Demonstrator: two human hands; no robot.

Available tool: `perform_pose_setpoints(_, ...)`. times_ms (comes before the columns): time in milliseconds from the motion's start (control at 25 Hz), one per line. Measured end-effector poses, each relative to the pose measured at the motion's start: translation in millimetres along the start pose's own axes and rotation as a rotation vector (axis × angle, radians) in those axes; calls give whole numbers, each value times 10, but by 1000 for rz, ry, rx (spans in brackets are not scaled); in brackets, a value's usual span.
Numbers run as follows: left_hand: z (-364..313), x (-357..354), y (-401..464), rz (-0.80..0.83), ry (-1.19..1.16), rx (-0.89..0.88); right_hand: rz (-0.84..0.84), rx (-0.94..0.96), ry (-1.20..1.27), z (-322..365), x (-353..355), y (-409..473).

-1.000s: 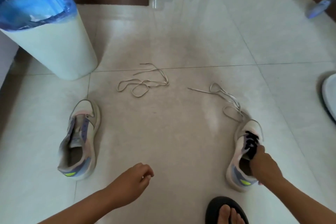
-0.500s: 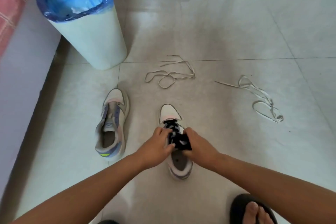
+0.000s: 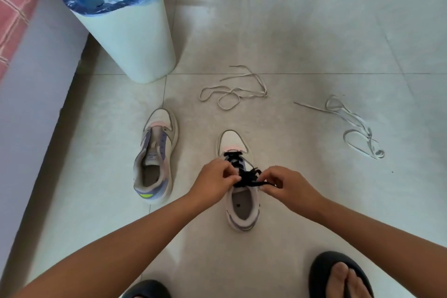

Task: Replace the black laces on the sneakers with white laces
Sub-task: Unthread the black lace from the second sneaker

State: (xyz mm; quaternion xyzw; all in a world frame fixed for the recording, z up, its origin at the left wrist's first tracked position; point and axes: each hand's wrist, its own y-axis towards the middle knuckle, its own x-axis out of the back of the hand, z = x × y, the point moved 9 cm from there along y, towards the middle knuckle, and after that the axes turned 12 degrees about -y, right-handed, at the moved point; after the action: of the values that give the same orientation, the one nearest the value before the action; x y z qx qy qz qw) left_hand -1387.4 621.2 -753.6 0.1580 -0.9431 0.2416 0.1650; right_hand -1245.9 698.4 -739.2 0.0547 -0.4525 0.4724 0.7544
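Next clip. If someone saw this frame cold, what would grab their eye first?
First, the two hands at centre: the left hand and right hand pinch the black lace on the sneaker in front of the person. Next, the tall white bin with its bright blue liner, upper left. Then the unlaced sneaker to the left, and two white laces loose on the floor beyond.
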Motion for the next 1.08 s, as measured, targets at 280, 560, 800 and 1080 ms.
perform_pose_setpoints(280, 452, -24, -137, -96, -728, 482, 220, 159, -133, 85, 4, -66)
perform_pose_setpoints(560, 479, 27, -211, -169, -631, 387, 106, 88, -96, 149, 69, 99)
perform_pose_setpoints(800, 312, -61, -162, -78, -555, 301, 200, 235, -383, 269, -107, 209)
perform_pose_setpoints(1080, 245, -50, -150, 161, -459, 152, -78, 151, -628, -76, 551, 278)
